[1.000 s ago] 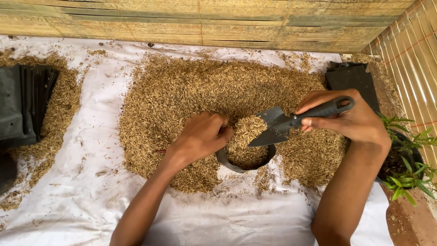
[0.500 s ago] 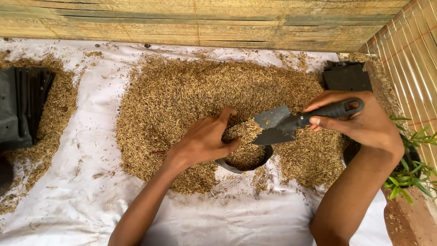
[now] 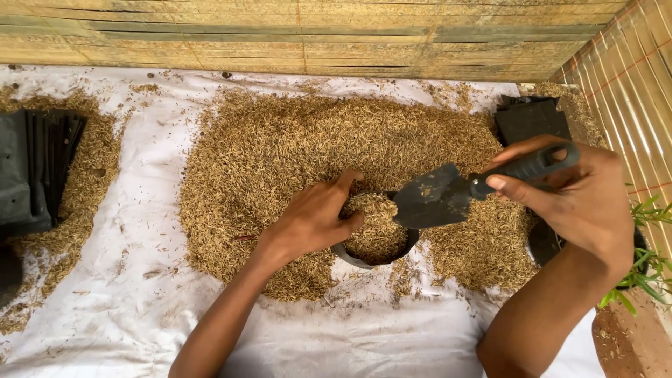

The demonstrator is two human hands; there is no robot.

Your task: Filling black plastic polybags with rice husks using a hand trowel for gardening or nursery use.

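Note:
My left hand [image 3: 311,220] holds the left rim of a small black pot [image 3: 374,257] filled with rice husk, thumb hooked over the edge. A big heap of golden rice husk [image 3: 301,154] surrounds the pot on a white sheet [image 3: 126,301]. My right hand [image 3: 574,196] grips the black handle of a dark metal trowel [image 3: 437,196]. The trowel blade is empty and hangs just over the pot's right rim, tilted down to the left.
A stack of black plastic bags [image 3: 35,171] lies at the left on more husk. More black bags [image 3: 532,119] sit at the back right. A green plant [image 3: 647,259] stands at the right by a bamboo wall. A wooden plank wall [image 3: 315,35] runs along the back.
The trowel has lifted off the pot and moved slightly right after tipping husk in. My left hand opened from a closed fist and took hold of the pot's rim.

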